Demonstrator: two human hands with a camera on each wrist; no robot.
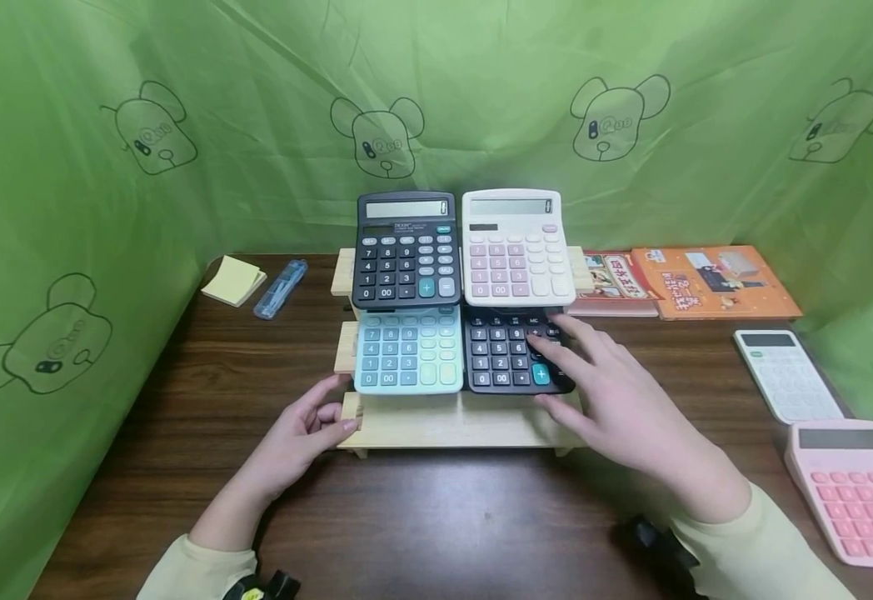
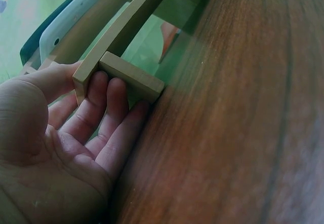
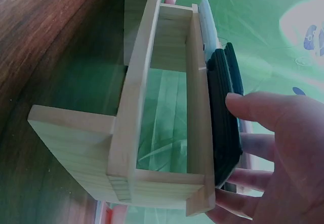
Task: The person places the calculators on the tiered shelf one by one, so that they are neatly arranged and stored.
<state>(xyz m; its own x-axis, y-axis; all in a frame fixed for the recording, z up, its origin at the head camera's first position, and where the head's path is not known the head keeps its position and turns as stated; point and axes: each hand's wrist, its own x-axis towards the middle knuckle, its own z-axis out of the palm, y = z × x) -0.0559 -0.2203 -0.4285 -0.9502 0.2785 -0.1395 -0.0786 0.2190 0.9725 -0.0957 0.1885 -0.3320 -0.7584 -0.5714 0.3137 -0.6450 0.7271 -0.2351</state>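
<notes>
A three-tier pale wooden rack [image 1: 457, 421] stands on the table, holding calculators on its upper two steps. On the top step are a black calculator [image 1: 406, 250] and a white one with lilac keys [image 1: 519, 250]. Below them sit a light blue calculator [image 1: 409, 354] and a second black calculator [image 1: 501, 354]. My right hand [image 1: 616, 392] holds that lower black calculator by its right side, thumb at the front edge and fingers over the keys. At the rack's lower left end, my left hand [image 1: 301, 437] grips the bottom board [image 2: 114, 41], thumb above and fingers curled beneath.
A white calculator [image 1: 787, 375] and a pink calculator [image 1: 852, 492] lie at the right. An orange book [image 1: 714, 283] and a red one [image 1: 616, 279] are behind the rack's right end. Yellow sticky notes [image 1: 234, 281] and a blue translucent item [image 1: 281, 289] lie back left. Green fabric [image 1: 481, 83] encloses the table.
</notes>
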